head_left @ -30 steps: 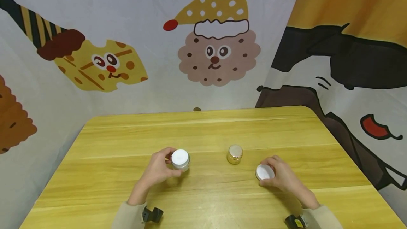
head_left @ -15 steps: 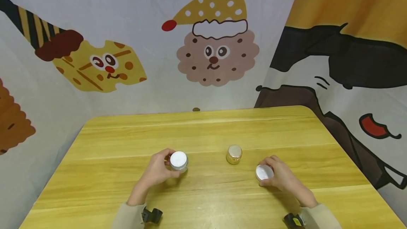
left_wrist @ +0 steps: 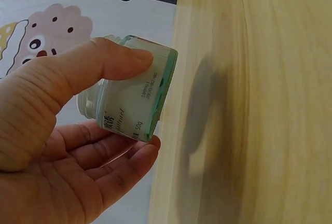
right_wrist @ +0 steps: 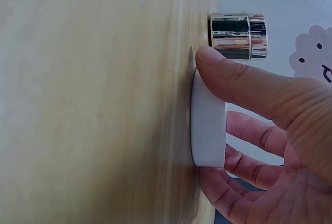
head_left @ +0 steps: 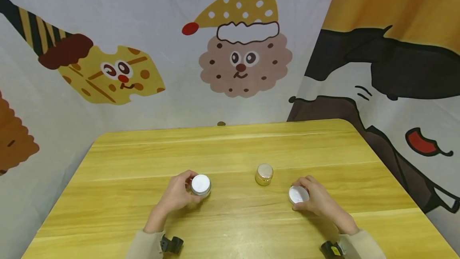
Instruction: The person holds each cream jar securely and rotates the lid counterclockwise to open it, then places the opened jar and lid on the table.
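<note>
In the head view my left hand [head_left: 177, 191] grips a small clear glass cream jar [head_left: 201, 186] with a white top face, thumb on the near side and fingers on the far side. The left wrist view shows printed lettering on the jar [left_wrist: 129, 92], a threaded neck without a cap, and a shadow on the table apart from its base. Over to the right, my right hand [head_left: 318, 198] pinches a round white lid [head_left: 298, 195], its hollow side up. Close to the tabletop, the lid [right_wrist: 208, 125] sits between thumb and fingers in the right wrist view.
A small shiny gold jar [head_left: 264, 174] stands upright between the two hands, slightly farther back. Everything is on or over a light wooden table [head_left: 230, 147]. Behind it hangs a cloth [head_left: 179, 107] printed with cartoon food.
My left hand has brought the glass jar a little lower and nearer to me. The right hand with the lid and the gold jar have stayed in place.
</note>
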The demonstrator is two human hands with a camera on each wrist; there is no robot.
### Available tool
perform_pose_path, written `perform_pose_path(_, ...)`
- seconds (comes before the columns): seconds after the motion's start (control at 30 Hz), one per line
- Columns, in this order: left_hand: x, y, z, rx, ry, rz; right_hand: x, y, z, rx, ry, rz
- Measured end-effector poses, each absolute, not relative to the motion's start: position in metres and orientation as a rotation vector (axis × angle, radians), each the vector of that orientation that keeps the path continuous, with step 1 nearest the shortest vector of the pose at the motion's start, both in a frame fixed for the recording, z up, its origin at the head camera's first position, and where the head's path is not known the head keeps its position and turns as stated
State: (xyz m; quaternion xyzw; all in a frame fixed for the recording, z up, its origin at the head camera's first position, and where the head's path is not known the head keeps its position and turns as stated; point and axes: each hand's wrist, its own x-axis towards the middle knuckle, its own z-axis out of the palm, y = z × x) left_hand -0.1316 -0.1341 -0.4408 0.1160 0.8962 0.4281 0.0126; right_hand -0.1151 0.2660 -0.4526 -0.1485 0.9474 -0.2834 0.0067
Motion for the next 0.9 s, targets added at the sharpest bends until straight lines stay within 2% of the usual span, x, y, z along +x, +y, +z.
perform_pose_path(0.9, -0.1332, -0.1352, -0.449, 0.338, 2.764, 1.271, -0.1169, 0.2683, -0.4564, -0.597, 3.028, -0.88)
